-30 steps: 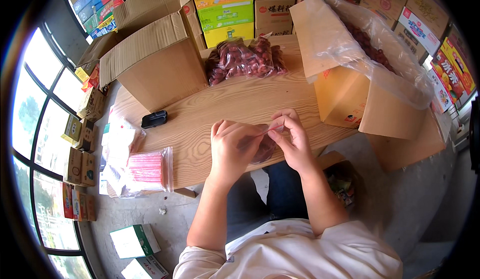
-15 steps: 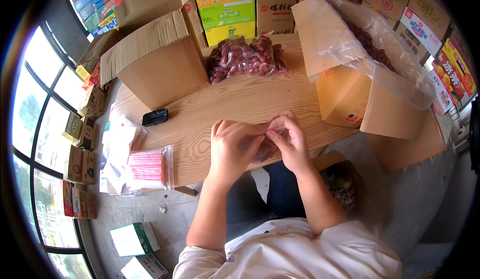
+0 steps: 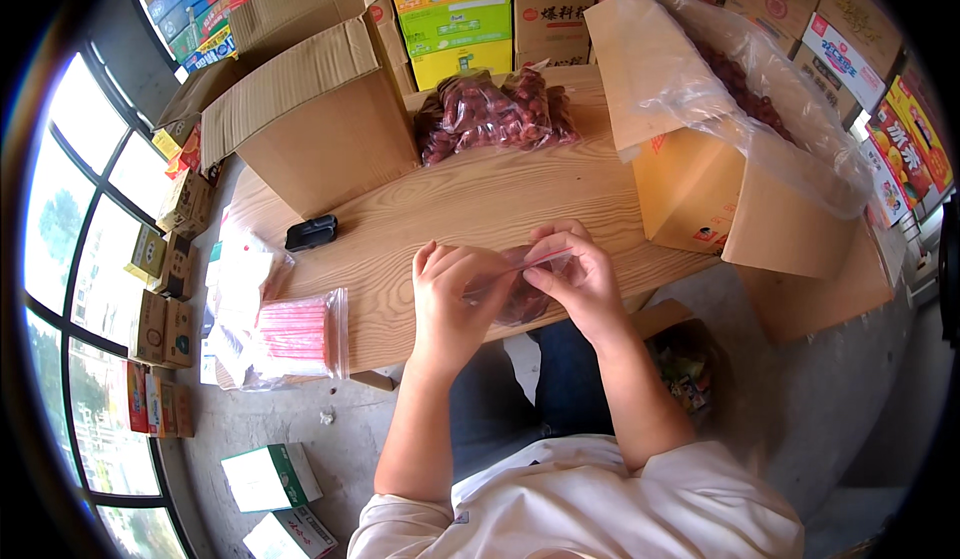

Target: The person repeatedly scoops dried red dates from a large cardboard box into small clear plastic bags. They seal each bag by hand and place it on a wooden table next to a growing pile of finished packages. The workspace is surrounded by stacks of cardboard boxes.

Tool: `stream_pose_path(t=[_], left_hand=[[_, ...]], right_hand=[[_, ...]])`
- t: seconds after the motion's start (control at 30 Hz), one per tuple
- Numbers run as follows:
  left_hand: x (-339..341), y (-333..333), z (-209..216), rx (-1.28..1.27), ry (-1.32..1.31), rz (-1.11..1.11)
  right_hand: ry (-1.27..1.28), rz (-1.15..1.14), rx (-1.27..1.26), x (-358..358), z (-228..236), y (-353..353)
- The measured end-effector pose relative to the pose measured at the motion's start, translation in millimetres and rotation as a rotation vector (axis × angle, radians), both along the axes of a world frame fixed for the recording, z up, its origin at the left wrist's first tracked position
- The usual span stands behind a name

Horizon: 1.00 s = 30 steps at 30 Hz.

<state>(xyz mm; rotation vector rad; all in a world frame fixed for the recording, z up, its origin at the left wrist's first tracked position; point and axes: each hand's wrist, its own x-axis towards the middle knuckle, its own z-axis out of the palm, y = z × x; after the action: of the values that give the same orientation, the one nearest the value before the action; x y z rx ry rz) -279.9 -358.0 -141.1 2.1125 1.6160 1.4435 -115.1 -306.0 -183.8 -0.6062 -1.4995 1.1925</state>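
Observation:
At the near edge of the wooden table, a clear zip bag with dark red fruits, seemingly dates, is between my hands. Its red zip strip runs along the top. My left hand is closed on the strip's left end, its fingertips partly hidden. Thumb and fingers of my right hand pinch the strip farther right. Farther back lie several filled bags of dates. To the left is a pack of flat zip bags with pink-red strips.
An open cardboard box stands at the table's back left, near a small black case. On the right, an open carton with a plastic liner holds loose dates. Stacked boxes line the back. Flattened cartons lie on the floor.
My left hand has shifted slightly left, away from my right hand. More of the bag's red zip strip and its contents show between them.

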Motion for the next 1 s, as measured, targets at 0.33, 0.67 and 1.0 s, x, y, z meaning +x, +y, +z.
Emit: stream_pose_path(t=[0.33, 0.67, 1.0], left_hand=[[-7.1, -6.3, -14.8, -0.07, -0.263, -0.108], [-4.3, 3.9, -55.7, -0.238, -0.716, -0.458], [-11.2, 11.6, -56.2, -0.292, -0.709, -0.472]], right_hand=[[-0.007, -0.013, -0.07, 2.2, 1.8, 1.9], [0.149, 0.126, -0.186, 2.4, 4.6, 1.0], [0.065, 0.352, -0.314, 14.9, -10.3, 2.6]])
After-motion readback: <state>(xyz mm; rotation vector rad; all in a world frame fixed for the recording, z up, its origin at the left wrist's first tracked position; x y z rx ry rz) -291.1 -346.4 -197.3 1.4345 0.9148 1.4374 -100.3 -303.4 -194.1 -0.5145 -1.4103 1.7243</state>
